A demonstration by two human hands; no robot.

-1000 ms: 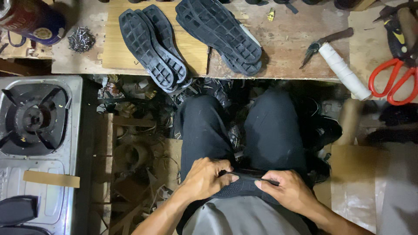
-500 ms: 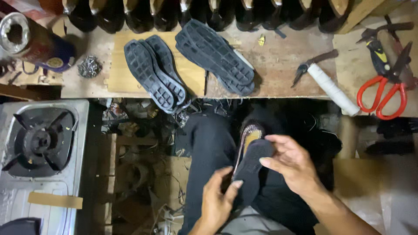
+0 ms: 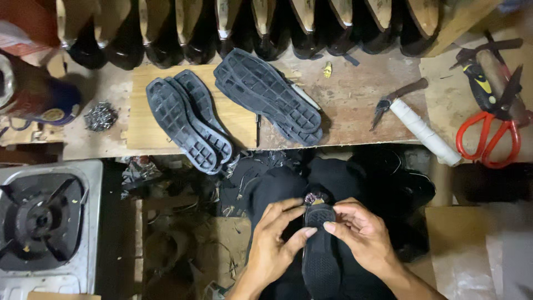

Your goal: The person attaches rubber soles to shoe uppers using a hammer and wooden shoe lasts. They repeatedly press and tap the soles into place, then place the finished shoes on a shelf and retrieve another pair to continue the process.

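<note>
Since half a second ago you've turned the black shoe sole tread-up and brought it low over your lap. Left hand and right hand pinch its far end together. Keep thumbs pressing evenly. Long axis runs away from you, toward the workbench.

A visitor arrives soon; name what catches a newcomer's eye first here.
Both hands, left hand and right hand, grip a black shoe sole over the lap at bottom centre. Two pairs of black soles lie tread-up on the wooden bench above, with red-handled scissors at far right.
</note>
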